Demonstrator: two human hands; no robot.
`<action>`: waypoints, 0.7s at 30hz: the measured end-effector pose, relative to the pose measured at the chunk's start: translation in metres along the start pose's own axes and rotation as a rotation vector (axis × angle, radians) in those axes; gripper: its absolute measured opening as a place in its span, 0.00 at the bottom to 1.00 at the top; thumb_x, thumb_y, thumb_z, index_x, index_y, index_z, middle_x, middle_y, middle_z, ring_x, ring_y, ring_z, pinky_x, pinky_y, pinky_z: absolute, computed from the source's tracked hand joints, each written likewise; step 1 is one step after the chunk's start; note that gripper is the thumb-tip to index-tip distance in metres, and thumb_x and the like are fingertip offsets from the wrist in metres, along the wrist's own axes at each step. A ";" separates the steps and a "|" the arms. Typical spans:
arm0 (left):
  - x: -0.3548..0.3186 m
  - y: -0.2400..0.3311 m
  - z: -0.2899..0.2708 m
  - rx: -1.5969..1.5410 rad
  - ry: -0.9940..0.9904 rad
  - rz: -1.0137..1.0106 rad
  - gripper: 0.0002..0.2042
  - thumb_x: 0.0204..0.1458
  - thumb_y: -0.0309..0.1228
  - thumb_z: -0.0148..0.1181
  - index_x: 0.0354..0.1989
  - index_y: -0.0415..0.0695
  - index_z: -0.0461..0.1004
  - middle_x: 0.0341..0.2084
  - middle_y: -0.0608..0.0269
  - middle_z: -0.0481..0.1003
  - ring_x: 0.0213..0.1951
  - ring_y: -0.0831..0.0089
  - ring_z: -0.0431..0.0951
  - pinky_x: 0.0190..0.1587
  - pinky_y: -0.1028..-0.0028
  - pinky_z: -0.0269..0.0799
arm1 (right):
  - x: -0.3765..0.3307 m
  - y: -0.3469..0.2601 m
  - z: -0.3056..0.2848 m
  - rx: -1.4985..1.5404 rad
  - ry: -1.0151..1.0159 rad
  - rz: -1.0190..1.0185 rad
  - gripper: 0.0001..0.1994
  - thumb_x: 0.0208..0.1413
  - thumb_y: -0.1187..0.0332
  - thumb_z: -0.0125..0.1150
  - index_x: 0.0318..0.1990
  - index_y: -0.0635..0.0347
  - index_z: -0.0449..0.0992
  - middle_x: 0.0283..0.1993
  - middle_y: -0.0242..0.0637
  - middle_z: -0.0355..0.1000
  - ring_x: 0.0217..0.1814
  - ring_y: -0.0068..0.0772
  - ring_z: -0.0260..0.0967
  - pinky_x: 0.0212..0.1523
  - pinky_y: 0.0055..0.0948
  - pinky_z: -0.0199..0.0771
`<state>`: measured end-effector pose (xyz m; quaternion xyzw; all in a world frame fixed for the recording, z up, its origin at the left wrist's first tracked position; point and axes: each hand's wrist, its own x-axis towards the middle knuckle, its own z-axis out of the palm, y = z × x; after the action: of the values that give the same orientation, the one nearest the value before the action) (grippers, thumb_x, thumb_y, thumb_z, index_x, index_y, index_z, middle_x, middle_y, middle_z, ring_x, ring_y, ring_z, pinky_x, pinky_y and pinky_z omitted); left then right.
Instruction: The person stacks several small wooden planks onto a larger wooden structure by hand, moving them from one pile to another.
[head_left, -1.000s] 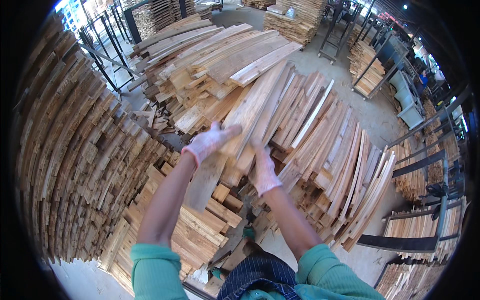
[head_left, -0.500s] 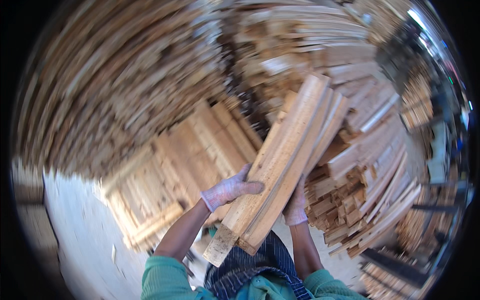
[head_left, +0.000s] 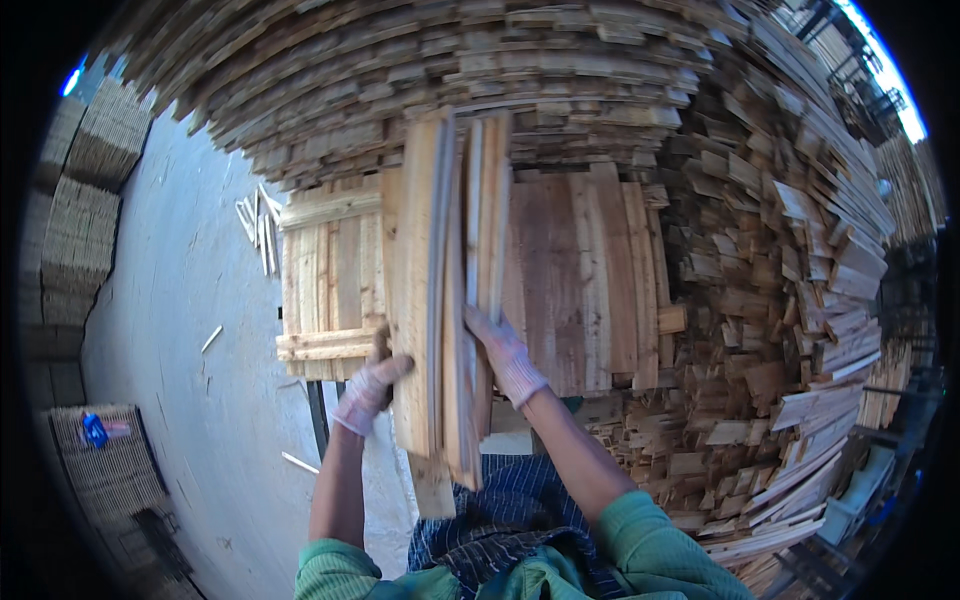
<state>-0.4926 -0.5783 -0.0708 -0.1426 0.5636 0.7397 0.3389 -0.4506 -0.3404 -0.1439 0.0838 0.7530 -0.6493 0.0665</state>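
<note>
Between my two gloved hands is a bundle of several wooden planks (head_left: 418, 270), standing lengthwise away from me with uneven ends. My left hand (head_left: 370, 392) grips its left side near the lower end, thumb on the outer plank. Against the right side presses my right hand (head_left: 508, 360), fingers partly hidden by the wood. Below and beyond the bundle lies a boarded panel with cross battens (head_left: 325, 345) on the left. More side-by-side boards (head_left: 575, 285) lie on the right. The bundle hides where the two meet.
A high wall of stacked boards (head_left: 480, 75) stands at the far side. To the right spreads a large heap of short wood pieces (head_left: 730, 370). Stacked wood (head_left: 85, 225) lines the left beyond the grey floor (head_left: 170, 330), where thin wood offcuts (head_left: 262, 230) lie.
My view has turned left. The bundle, tilted to the right before, now points straight away from me over the boarded panel. Both hands still hold it.
</note>
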 end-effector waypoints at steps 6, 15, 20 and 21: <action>0.052 0.017 -0.069 0.818 0.492 0.190 0.46 0.49 0.44 0.73 0.73 0.47 0.51 0.62 0.40 0.64 0.63 0.48 0.67 0.64 0.58 0.67 | 0.042 -0.025 0.027 0.200 0.122 0.525 0.48 0.49 0.50 0.74 0.71 0.66 0.54 0.55 0.51 0.73 0.60 0.44 0.70 0.61 0.36 0.69; 0.075 -0.040 -0.106 1.388 0.714 0.015 0.53 0.42 0.61 0.70 0.75 0.53 0.52 0.68 0.34 0.57 0.69 0.38 0.56 0.69 0.48 0.55 | -0.080 0.069 -0.130 -0.278 0.472 0.477 0.55 0.48 0.53 0.75 0.78 0.55 0.42 0.69 0.61 0.61 0.69 0.54 0.63 0.66 0.41 0.64; 0.082 -0.065 -0.132 1.322 0.898 -0.077 0.58 0.42 0.59 0.73 0.77 0.54 0.43 0.69 0.31 0.54 0.70 0.38 0.54 0.69 0.46 0.54 | -0.040 0.034 -0.228 -0.788 0.517 0.829 0.51 0.52 0.52 0.70 0.78 0.35 0.41 0.66 0.71 0.60 0.68 0.69 0.61 0.67 0.49 0.65; 0.090 -0.058 -0.119 1.324 0.899 -0.103 0.58 0.43 0.56 0.73 0.78 0.53 0.41 0.67 0.31 0.56 0.68 0.39 0.58 0.67 0.47 0.57 | -0.035 0.059 -0.248 -0.781 0.483 0.761 0.51 0.53 0.52 0.70 0.78 0.35 0.40 0.67 0.70 0.59 0.68 0.69 0.61 0.67 0.49 0.65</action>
<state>-0.5398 -0.6506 -0.2057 -0.2221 0.9608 0.1067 0.1274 -0.4017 -0.0877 -0.1573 0.4624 0.8469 -0.2175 0.1472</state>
